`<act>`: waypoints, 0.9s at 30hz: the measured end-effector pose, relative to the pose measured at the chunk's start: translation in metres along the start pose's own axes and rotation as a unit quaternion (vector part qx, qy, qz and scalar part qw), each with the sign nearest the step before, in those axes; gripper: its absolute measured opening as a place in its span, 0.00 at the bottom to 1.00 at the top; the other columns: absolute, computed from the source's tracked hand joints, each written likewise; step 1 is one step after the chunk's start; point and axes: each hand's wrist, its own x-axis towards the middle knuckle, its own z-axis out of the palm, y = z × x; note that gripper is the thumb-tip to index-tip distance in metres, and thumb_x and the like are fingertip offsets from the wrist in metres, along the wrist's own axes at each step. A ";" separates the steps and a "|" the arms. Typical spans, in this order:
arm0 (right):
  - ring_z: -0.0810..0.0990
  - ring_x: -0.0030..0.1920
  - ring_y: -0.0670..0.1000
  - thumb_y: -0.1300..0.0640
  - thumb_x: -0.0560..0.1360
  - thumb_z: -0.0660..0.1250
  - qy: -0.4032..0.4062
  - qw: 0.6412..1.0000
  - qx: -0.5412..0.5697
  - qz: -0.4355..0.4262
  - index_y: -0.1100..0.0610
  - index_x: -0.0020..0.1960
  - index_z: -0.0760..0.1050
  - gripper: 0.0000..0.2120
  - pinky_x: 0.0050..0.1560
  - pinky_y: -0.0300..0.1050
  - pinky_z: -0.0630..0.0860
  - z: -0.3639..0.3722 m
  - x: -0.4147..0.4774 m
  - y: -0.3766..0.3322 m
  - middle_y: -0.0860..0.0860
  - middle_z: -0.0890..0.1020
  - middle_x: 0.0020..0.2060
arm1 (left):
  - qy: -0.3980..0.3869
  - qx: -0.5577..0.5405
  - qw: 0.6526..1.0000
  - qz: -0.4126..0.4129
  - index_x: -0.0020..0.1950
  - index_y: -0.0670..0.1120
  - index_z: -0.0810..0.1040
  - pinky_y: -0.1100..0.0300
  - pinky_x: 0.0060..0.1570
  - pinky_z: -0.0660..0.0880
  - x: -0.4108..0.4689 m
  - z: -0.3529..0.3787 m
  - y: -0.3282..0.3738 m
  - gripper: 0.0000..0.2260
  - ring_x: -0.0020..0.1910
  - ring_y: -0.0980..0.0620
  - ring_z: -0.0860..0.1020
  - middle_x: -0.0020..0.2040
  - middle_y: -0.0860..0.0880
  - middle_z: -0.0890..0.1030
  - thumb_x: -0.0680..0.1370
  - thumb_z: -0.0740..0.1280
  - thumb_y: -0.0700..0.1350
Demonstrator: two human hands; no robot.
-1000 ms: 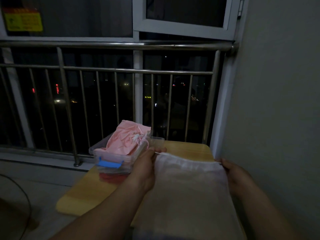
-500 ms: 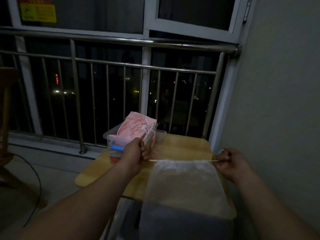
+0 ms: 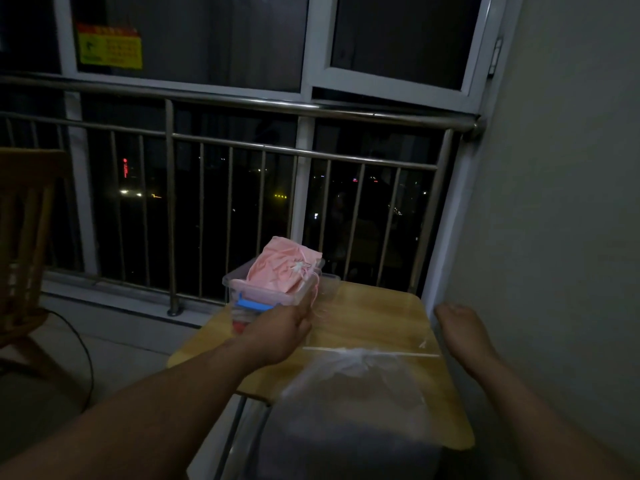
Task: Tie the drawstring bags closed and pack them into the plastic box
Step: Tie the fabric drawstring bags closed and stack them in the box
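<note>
**Bag, Box and Hand Positions**

1. White drawstring bag (image 3: 353, 389): lies flat on the near part of the wooden tabletop (image 3: 374, 313). Its long axis runs from the person towards the railing (image 3: 311, 109), with the gathered mouth pointing away from the person. Its drawstring (image 3: 398, 353) lies crosswise, stretched left to right on both sides of the mouth.
2. Visibility limits: the bag's closed end passes over the near tabletop edge and fades into shadow, so its outline there cannot be made out. The lighting is dim and the bag's contents cannot be determined.
3. Clear plastic box (image 3: 242, 289): stands at the far left corner of the tabletop and has a blue latch (image 3: 251, 304). A pink drawstring bag (image 3: 282, 268) fills it and rises above the rim. Something red shows faintly through the lower wall.
4. Left hand (image 3: 280, 330): empty, with its fingers extended forward to the box's near right corner. Contact cannot be confirmed.
5. Right hand (image 3: 460, 330): empty and relaxed, at the right tabletop edge, just beside the drawstring's end.
</note>
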 end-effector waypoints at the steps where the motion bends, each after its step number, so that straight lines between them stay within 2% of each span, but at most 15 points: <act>1: 0.69 0.32 0.50 0.58 0.83 0.59 0.008 1.000 0.002 -0.008 0.57 0.34 0.68 0.18 0.34 0.41 0.66 0.000 -0.001 0.000 0.51 0.71 0.31 | -0.005 0.008 1.000 0.001 0.67 0.51 0.75 0.59 0.41 0.71 -0.003 0.000 -0.002 0.12 0.45 0.53 0.77 0.50 0.50 0.79 0.86 0.58 0.51; 4: 0.70 0.32 0.52 0.59 0.83 0.58 0.039 0.999 0.031 -0.013 0.60 0.33 0.67 0.20 0.33 0.44 0.64 0.003 -0.001 -0.001 0.55 0.71 0.30 | -0.011 0.023 1.000 0.008 0.65 0.55 0.75 0.63 0.38 0.67 -0.005 -0.002 -0.005 0.10 0.42 0.58 0.75 0.48 0.52 0.78 0.86 0.57 0.52; 6: 0.72 0.34 0.53 0.59 0.83 0.58 0.038 0.998 0.049 0.000 0.60 0.33 0.68 0.19 0.35 0.44 0.65 0.002 0.003 -0.006 0.55 0.73 0.32 | 0.001 0.006 1.000 0.003 0.57 0.54 0.76 0.63 0.36 0.66 0.002 -0.006 0.000 0.08 0.40 0.58 0.74 0.44 0.53 0.77 0.86 0.57 0.50; 10: 0.72 0.29 0.53 0.57 0.81 0.60 -0.028 0.993 0.112 0.003 0.56 0.34 0.71 0.16 0.36 0.48 0.69 0.000 0.018 -0.043 0.55 0.74 0.30 | 0.048 -0.157 0.986 -0.005 0.43 0.48 0.76 0.54 0.40 0.74 0.035 -0.014 0.024 0.14 0.35 0.54 0.76 0.38 0.48 0.81 0.86 0.58 0.46; 12: 0.77 0.32 0.54 0.54 0.79 0.62 -0.064 0.987 0.148 -0.022 0.56 0.35 0.77 0.15 0.41 0.51 0.73 0.001 0.025 -0.070 0.57 0.78 0.31 | 0.029 -0.287 0.958 0.004 0.45 0.44 0.78 0.53 0.36 0.78 0.048 -0.019 0.047 0.14 0.31 0.53 0.76 0.41 0.44 0.85 0.86 0.58 0.46; 15: 0.80 0.43 0.58 0.47 0.77 0.64 -0.124 0.980 0.130 -0.087 0.53 0.44 0.84 0.13 0.48 0.55 0.76 0.005 0.024 -0.110 0.56 0.84 0.42 | -0.040 -0.447 0.894 -0.014 0.53 0.39 0.80 0.55 0.33 0.79 0.061 -0.024 0.085 0.16 0.31 0.49 0.76 0.42 0.41 0.82 0.86 0.59 0.49; 17: 0.78 0.41 0.58 0.46 0.79 0.64 -0.158 0.968 0.170 -0.092 0.53 0.48 0.85 0.14 0.48 0.55 0.76 0.008 0.024 -0.126 0.58 0.82 0.40 | -0.096 -0.504 0.858 -0.011 0.53 0.42 0.80 0.55 0.34 0.79 0.071 -0.022 0.103 0.15 0.31 0.50 0.76 0.44 0.42 0.79 0.85 0.58 0.50; 19: 0.75 0.35 0.54 0.48 0.81 0.63 -0.173 0.961 0.201 -0.074 0.54 0.50 0.85 0.14 0.41 0.47 0.73 0.014 0.030 -0.130 0.56 0.77 0.32 | -0.111 -0.544 0.832 -0.012 0.50 0.44 0.77 0.56 0.33 0.76 0.080 -0.018 0.117 0.12 0.28 0.51 0.73 0.44 0.41 0.77 0.85 0.58 0.48; 21: 0.74 0.32 0.50 0.46 0.84 0.60 -0.163 0.955 0.244 -0.037 0.53 0.48 0.82 0.16 0.36 0.44 0.71 0.021 0.033 -0.122 0.49 0.76 0.29 | -0.095 -0.571 0.815 -0.026 0.48 0.45 0.75 0.61 0.29 0.68 0.087 -0.016 0.124 0.11 0.26 0.53 0.69 0.37 0.44 0.77 0.85 0.56 0.46; 22: 0.76 0.35 0.50 0.43 0.84 0.58 -0.148 0.955 0.256 -0.011 0.52 0.49 0.81 0.18 0.39 0.46 0.74 0.025 0.032 -0.112 0.48 0.79 0.33 | -0.082 -0.582 0.809 -0.035 0.48 0.45 0.75 0.62 0.27 0.64 0.090 -0.016 0.126 0.12 0.25 0.53 0.66 0.35 0.46 0.77 0.86 0.56 0.46; 24: 0.83 0.47 0.53 0.39 0.84 0.56 -0.119 0.958 0.254 0.052 0.53 0.57 0.79 0.20 0.52 0.53 0.80 0.033 0.022 -0.087 0.52 0.84 0.46 | -0.062 -0.597 0.798 -0.052 0.48 0.44 0.74 0.63 0.24 0.59 0.098 -0.014 0.121 0.12 0.25 0.54 0.64 0.35 0.48 0.76 0.87 0.56 0.46; 25: 0.84 0.51 0.55 0.40 0.84 0.57 -0.133 0.955 0.256 0.075 0.54 0.59 0.79 0.20 0.55 0.55 0.81 0.038 0.013 -0.073 0.54 0.85 0.49 | -0.054 -0.599 0.797 -0.058 0.48 0.44 0.74 0.63 0.24 0.57 0.103 -0.013 0.117 0.12 0.26 0.55 0.64 0.36 0.48 0.76 0.87 0.56 0.46; 27: 0.86 0.53 0.58 0.49 0.85 0.60 -0.220 0.934 0.270 0.083 0.59 0.59 0.81 0.16 0.57 0.55 0.81 0.048 -0.010 -0.052 0.58 0.87 0.51 | -0.040 -0.598 0.798 -0.068 0.47 0.44 0.74 0.64 0.23 0.56 0.117 -0.006 0.108 0.13 0.26 0.55 0.63 0.37 0.48 0.76 0.87 0.56 0.46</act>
